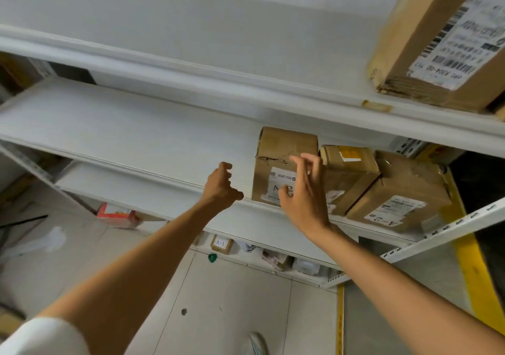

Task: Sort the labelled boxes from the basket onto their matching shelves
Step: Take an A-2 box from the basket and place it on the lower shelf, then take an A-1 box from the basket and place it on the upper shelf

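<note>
Where boxes [284, 147] sit, white shelf [123, 125], perhaps tiles [232, 300]

At the middle shelf [123, 125] right end I see left box [276, 147], centre box [349, 168] and right box [404, 188] abreast; upper box [426, 40] sits on the shelf above.

A white short sleeve [41, 335] covers the left upper arm; a pale shoe [258, 343] shows below.
</note>
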Motion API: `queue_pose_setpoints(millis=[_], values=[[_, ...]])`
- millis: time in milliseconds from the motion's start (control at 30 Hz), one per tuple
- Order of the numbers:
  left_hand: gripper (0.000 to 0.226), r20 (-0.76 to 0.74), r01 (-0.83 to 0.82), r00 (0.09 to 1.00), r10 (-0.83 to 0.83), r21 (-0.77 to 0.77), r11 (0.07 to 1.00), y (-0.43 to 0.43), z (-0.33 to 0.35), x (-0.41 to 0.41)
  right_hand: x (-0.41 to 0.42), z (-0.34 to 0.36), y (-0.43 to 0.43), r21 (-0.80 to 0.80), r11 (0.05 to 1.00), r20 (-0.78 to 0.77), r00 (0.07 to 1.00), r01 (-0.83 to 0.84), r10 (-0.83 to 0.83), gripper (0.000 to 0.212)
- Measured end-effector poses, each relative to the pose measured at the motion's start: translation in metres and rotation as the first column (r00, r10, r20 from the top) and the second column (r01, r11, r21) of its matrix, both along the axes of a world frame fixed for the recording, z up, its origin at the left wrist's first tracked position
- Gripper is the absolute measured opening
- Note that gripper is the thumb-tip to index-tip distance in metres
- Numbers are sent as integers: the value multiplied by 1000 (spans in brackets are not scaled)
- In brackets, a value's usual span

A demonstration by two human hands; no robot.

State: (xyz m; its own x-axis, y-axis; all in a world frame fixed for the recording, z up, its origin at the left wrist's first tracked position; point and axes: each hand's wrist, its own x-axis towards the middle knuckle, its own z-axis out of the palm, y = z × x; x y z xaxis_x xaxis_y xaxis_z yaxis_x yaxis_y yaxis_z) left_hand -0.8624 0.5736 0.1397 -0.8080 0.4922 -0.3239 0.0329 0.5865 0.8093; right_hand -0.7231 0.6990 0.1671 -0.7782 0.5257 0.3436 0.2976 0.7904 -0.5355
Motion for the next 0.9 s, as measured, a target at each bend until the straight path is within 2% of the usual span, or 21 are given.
queue_pose_setpoints(millis=[67, 167, 300, 433, 600, 700, 900], values=[[71, -41, 34, 999, -36, -57, 998, -43, 10, -2, -9, 8, -22, -40, 991, 88, 987, -129, 132, 43], [63, -125, 5, 992, -26, -166, 986, -122, 28, 1, -29, 19, -72, -112, 937, 263, 899, -332, 350, 35], [56, -367, -158, 930, 13, -366, 917, -247, 50, 28, -53, 33, -172, -108, 848, 375, 768, -519, 518, 44], [54, -441, -322, 893, 91, -483, 814, -376, 62, 74, -62, 43, -291, -67, 697, 438, 607, -714, 663, 48], [49, -449, -520, 839, 307, -496, 695, -507, 70, 145, -53, 49, -431, -20, 440, 468, 380, -898, 798, 50], [44, -459, -636, 769, 444, -491, 595, -567, 68, 190, -39, 47, -508, -24, 251, 476, 209, -968, 854, 53], [43, -369, -796, 567, 736, -476, 375, -629, 39, 306, 7, 38, -629, -92, -242, 522, -254, -966, 814, 53]])
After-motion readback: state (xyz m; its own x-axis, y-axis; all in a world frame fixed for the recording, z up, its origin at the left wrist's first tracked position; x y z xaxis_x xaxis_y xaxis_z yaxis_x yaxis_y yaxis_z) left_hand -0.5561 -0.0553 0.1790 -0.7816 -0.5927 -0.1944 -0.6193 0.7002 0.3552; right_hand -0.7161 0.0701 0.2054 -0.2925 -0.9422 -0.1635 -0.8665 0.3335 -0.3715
